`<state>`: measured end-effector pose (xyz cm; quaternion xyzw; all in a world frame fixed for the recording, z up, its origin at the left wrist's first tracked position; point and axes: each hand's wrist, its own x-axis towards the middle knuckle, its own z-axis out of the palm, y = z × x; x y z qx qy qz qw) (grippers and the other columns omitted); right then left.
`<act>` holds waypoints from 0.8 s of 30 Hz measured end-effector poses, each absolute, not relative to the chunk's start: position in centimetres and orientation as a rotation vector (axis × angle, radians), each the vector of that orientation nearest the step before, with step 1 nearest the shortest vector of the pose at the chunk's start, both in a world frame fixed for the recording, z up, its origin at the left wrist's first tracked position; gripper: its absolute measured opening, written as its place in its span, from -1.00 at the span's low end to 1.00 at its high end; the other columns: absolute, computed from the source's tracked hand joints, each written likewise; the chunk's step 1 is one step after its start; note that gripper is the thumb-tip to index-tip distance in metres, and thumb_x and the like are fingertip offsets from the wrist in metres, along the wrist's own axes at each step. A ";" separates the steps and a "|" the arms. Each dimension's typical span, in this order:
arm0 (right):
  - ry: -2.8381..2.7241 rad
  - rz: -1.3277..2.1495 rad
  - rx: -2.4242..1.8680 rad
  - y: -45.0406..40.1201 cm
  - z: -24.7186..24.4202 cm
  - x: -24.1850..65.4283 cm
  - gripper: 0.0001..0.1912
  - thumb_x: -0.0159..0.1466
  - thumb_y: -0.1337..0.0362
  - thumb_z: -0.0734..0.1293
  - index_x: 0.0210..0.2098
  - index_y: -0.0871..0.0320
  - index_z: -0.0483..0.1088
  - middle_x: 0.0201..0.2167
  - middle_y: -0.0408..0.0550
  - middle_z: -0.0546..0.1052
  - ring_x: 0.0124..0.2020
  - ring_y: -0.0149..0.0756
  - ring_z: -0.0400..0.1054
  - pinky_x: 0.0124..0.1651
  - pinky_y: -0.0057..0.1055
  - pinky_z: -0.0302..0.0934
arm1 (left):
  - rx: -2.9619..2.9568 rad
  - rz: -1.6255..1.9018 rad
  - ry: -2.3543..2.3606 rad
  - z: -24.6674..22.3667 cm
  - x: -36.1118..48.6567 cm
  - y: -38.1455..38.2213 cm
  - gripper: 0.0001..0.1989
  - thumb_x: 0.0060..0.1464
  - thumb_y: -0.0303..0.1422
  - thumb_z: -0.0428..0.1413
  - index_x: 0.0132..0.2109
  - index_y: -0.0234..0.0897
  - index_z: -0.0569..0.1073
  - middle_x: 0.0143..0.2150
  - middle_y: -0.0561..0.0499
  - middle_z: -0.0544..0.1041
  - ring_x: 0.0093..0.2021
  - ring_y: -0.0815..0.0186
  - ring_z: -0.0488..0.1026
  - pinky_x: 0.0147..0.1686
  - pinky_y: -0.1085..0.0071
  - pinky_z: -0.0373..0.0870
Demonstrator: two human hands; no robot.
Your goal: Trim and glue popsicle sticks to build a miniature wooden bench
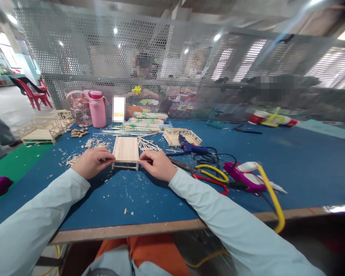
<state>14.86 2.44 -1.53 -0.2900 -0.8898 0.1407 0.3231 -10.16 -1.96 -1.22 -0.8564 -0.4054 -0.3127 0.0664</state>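
A small wooden-stick model (126, 148) stands on the blue table top, with a flat slatted deck on short legs. My left hand (91, 162) pinches its front left corner between thumb and fingers. At the front right corner, my right hand (159, 165) has its fingers closed on the model's edge. Loose wooden sticks (149, 144) lie just behind my right hand. Scissors (212, 174) with red and yellow handles rest to the right of that hand. Wood scraps (73, 159) are scattered beside my left hand.
A blue glue gun (189, 145) leans over a stick tray (171, 135), its cord coiled nearby. Further right lies a purple-and-white tool (247, 178). Bagged sticks (146, 124), a pink bottle (97, 109) and a clear jug (81, 111) stand before a perforated metal screen (103, 50). Finished-looking stick models (43, 130) sit left.
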 end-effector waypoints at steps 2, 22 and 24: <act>-2.324 0.363 -0.772 2.4 -1.5 14.8 -0.93 0.12 0.38 0.28 -0.49 0.23 0.38 -0.58 -0.14 0.43 -0.56 -0.48 0.23 -0.44 -0.54 0.08 | -2.597 -0.947 -1.227 -1.2 -10.1 -1.9 -0.81 0.08 -0.38 0.01 -0.36 -0.27 0.52 -0.42 -0.03 0.54 -0.44 0.37 0.45 -0.44 0.48 0.36; -2.401 0.306 -0.773 2.4 -1.0 14.8 -0.92 0.14 0.40 0.28 -0.48 0.23 0.38 -0.59 -0.14 0.43 -0.56 -0.45 0.24 -0.43 -0.53 0.07 | -1.812 -1.452 -1.463 0.2 -8.0 -2.8 -0.73 -0.02 -0.47 0.02 -0.14 -0.28 0.48 -0.29 -0.05 0.43 -0.30 0.29 0.39 -0.32 0.37 0.41; -2.411 0.305 -0.765 2.4 -0.9 14.9 -0.92 0.15 0.40 0.27 -0.47 0.22 0.38 -0.58 -0.13 0.44 -0.54 -0.44 0.26 -0.42 -0.53 0.08 | -1.827 -1.408 -1.387 1.1 -6.9 -2.4 -0.75 0.00 -0.46 0.02 -0.15 -0.26 0.48 -0.27 -0.06 0.45 -0.23 0.23 0.38 -0.19 0.26 0.37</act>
